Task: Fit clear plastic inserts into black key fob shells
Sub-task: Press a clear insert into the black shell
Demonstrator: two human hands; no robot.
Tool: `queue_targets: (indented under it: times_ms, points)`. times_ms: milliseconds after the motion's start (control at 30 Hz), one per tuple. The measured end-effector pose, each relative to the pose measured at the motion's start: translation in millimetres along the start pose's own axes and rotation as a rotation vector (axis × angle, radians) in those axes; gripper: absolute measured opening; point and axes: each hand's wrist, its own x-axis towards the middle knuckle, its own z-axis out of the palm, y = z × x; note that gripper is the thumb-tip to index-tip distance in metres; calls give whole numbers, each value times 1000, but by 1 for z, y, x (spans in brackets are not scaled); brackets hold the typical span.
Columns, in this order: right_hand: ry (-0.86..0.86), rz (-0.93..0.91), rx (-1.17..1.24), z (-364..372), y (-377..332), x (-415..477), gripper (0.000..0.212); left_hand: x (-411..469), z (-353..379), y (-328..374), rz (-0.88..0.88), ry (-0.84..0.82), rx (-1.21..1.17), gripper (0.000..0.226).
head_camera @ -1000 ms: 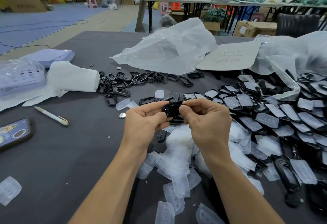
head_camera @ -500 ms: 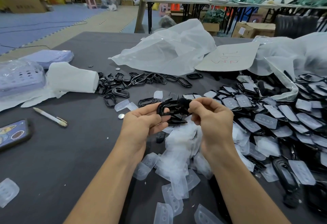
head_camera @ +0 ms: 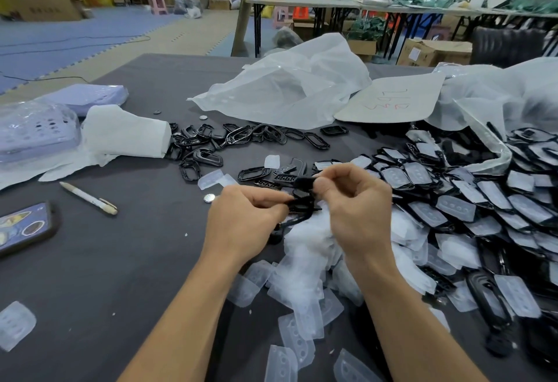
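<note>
black key fob shell: held above the table between both hands; blurred, so whether an insert sits in it cannot be told.
left hand: fingertips pinching the shell's left end.
right hand: fingers curled, pinching the other end.
progress, judged: well under way. many fitted shells are heaped right of the right hand. loose clear inserts lie piled under and nearer than both hands. empty black shells lie beyond the left hand, so plenty remains.
containers: plastic bag, far right of the right hand, shells spilling from its mouth. crumpled bag, beyond both hands, contents unclear.
</note>
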Motion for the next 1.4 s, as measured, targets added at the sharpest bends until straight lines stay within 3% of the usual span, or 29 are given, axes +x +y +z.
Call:
queue_targets:
  times_ms: [67, 133, 233, 367, 567, 733, 933, 1067, 1267, 1400]
  points:
    - [152, 65, 90, -5, 1, 5, 21, 1, 2, -2, -94, 54, -8, 37]
    - [217, 123, 180, -9, -1, 8, 23, 1, 6, -2, -199, 128, -162, 28]
    - [133, 172, 277, -2, -7, 1, 30, 1, 15, -1, -311, 148, -430, 16]
    - [21, 148, 99, 13, -12, -13, 18, -2, 25, 1, -281, 84, -604, 26]
    - [144, 127, -153, 19, -8, -17, 20, -7, 28, 5, -93, -62, -585, 41]
    - [207, 40, -289, 18, -5, -17, 28, -10, 31, 6, -84, -97, -572, 37]
    - [185, -109, -396, 17, -2, -19, 26, -9, 33, 4, -109, -61, -516, 54]
    - [162, -89, -335, 21, -1, -21, 24, -11, 31, 7, -76, -34, -492, 48]
    - [179, -125, -391, 19, 2, -19, 24, -14, 26, 15, -85, -118, -652, 31]
    - [116, -149, -438, 17, 4, -18, 28, -12, 24, 13, -119, -74, -587, 26]
